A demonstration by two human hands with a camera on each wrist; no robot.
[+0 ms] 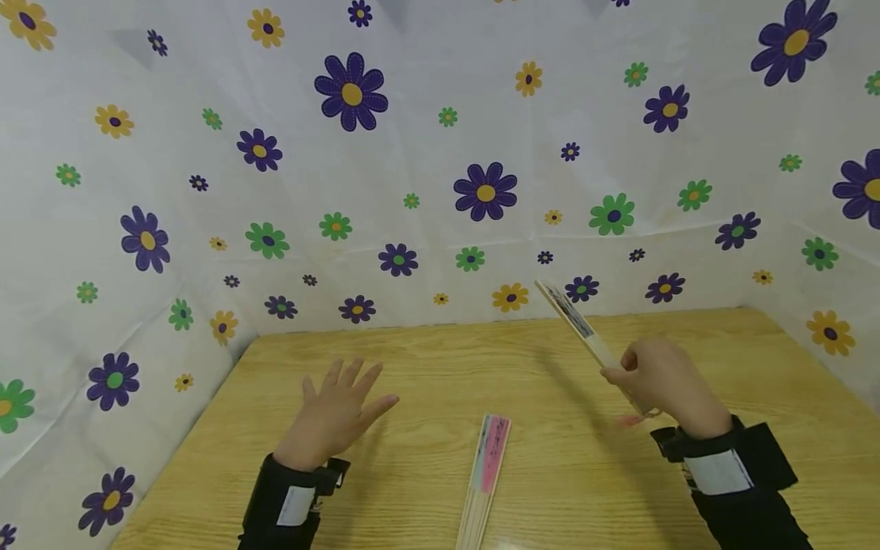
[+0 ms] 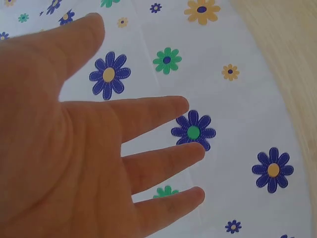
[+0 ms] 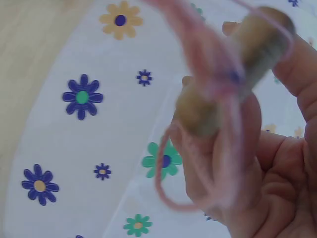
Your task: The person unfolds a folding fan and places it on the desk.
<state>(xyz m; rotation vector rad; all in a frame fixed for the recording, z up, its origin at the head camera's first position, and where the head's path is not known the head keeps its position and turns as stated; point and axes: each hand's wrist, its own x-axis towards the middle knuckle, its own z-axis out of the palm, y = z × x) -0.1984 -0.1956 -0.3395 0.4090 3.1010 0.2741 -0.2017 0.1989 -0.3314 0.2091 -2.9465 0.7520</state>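
Note:
My right hand [image 1: 663, 382] grips a folded fan [image 1: 574, 321] near its base, tilted up and leftward above the table. In the right wrist view the rounded wooden end of this folding fan [image 3: 198, 111] shows between thumb and fingers, with a pink cord and tassel [image 3: 213, 64] hanging from it. My left hand [image 1: 330, 416] is spread with straight fingers over the left part of the table and holds nothing; its bare palm [image 2: 74, 163] fills the left wrist view. Between the hands lies a second folded fan [image 1: 490, 454], pink and pale green at the top with light wooden ribs.
The wooden table [image 1: 426, 374] reaches back to a white cloth [image 1: 412, 153] printed with purple, green and yellow flowers, which also hangs along both sides. Black wrist straps [image 1: 732, 458] sit on both arms. The lying fan's lower end runs out of the head view.

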